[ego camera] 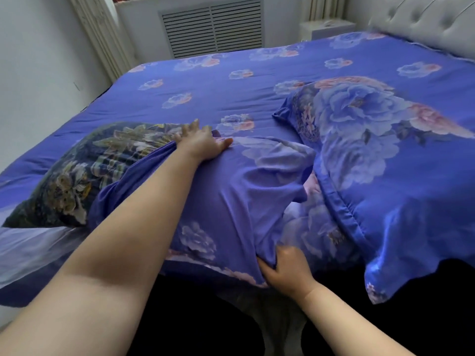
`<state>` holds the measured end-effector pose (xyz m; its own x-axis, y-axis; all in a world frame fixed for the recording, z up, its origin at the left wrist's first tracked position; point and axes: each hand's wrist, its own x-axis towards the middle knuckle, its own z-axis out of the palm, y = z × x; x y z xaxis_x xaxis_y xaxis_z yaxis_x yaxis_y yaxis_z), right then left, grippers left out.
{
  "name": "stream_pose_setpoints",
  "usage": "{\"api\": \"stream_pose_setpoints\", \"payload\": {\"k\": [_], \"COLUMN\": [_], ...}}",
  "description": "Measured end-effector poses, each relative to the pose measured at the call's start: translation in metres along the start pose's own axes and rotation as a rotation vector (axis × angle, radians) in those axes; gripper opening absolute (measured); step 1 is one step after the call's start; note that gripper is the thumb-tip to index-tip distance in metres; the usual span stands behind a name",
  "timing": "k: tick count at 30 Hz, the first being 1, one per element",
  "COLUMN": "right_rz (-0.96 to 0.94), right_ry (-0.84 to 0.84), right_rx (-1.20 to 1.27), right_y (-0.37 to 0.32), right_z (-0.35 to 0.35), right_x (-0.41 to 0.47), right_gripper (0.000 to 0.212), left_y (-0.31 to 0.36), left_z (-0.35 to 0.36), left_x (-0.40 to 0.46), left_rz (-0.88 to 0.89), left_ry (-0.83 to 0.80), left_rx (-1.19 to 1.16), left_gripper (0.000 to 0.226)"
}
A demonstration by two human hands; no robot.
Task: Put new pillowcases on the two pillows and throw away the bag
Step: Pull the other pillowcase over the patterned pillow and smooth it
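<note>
A pillow (84, 173) with a dark floral pattern lies at the near left of the bed, partly inside a new blue floral pillowcase (226, 201). My left hand (203, 142) lies flat with spread fingers on the far edge of that pillowcase, where it meets the dark pillow. My right hand (285, 268) grips a bunched fold of the pillowcase at the near edge. A second pillow (380, 155), fully inside a blue case with large flowers, lies to the right. No bag is in view.
The bed (231, 80) is covered by a blue floral sheet. A tufted grey headboard (431, 24) stands at the far right, a white nightstand (326, 28) beside it. A slatted radiator cover (213, 27) and pale curtains line the far wall.
</note>
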<state>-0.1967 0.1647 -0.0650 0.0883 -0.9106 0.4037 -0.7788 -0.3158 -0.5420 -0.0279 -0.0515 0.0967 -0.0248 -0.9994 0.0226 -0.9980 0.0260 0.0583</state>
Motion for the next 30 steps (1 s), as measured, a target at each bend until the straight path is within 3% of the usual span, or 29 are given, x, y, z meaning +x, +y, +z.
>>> {"api": "stream_pose_setpoints", "payload": {"k": [2, 5, 6, 8, 10, 11, 15, 19, 23, 26, 30], "right_rz": [-0.028, 0.13, 0.207, 0.379, 0.469, 0.466, 0.255, 0.105, 0.025, 0.026, -0.076], "right_ry": [-0.057, -0.168, -0.106, 0.205, 0.391, 0.37, 0.0, -0.055, -0.108, 0.025, 0.019], "right_rx": [0.031, 0.198, 0.319, 0.523, 0.529, 0.464, 0.07, -0.219, -0.081, 0.028, -0.046], "right_y": [-0.008, -0.001, 0.004, 0.021, 0.045, 0.055, 0.082, 0.079, 0.075, 0.056, 0.026], "right_z": [-0.005, -0.021, -0.027, -0.04, -0.053, -0.06, -0.068, -0.08, -0.107, -0.124, -0.105], "right_x": [0.003, 0.02, 0.028, 0.052, 0.083, 0.1, 0.151, 0.176, 0.197, 0.221, 0.239], "right_gripper": [0.061, 0.077, 0.072, 0.053, 0.022, 0.014, 0.048, 0.021, 0.011, 0.01, 0.011], "left_y": [0.033, 0.061, 0.063, 0.058, 0.055, 0.054, 0.049, 0.041, 0.043, 0.055, 0.069], "left_z": [0.006, 0.022, 0.026, 0.03, 0.031, 0.031, 0.027, 0.016, 0.008, 0.007, 0.005], "left_x": [-0.002, -0.006, -0.006, -0.007, -0.013, -0.015, -0.027, -0.034, -0.035, -0.037, -0.036], "left_rz": [0.155, 0.25, 0.253, 0.248, 0.253, 0.261, 0.295, 0.262, 0.25, 0.221, 0.163], "left_ry": [-0.056, -0.166, -0.143, -0.054, 0.02, 0.049, 0.092, 0.088, 0.031, -0.057, -0.145], "left_rx": [0.004, -0.012, 0.004, 0.022, -0.009, -0.031, -0.086, -0.151, -0.131, -0.131, -0.203], "left_gripper": [0.078, 0.079, 0.077, 0.063, 0.041, 0.031, 0.014, 0.017, 0.019, 0.022, 0.054]}}
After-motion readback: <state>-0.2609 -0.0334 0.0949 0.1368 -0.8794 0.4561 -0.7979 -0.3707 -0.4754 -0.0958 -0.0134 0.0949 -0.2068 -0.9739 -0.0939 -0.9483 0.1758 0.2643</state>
